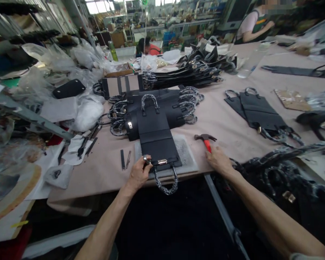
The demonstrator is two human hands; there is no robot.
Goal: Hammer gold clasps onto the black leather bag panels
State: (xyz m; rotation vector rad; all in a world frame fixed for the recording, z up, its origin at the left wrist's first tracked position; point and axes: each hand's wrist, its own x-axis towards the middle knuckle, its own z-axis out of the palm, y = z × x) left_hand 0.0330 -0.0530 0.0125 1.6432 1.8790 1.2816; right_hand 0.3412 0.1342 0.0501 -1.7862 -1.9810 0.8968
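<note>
A flat black leather bag panel [157,139] with wrapped handles lies on a grey pad [186,153] at the table's near edge. My left hand [139,173] is closed on a small shiny metal tool at the panel's lower left corner, beside the gold clasp [162,161]. The near handle [165,182] hangs over the edge. My right hand [218,159] is wrapped round the red grip of a hammer [205,139] that rests on the table to the right of the pad.
More black panels are stacked behind [162,104] and further back [184,74]; another pair lies at right [260,112]. Loose tools [83,146] and two small black strips [125,159] lie left of the pad. Plastic bags pile at left. Other people work at the far side.
</note>
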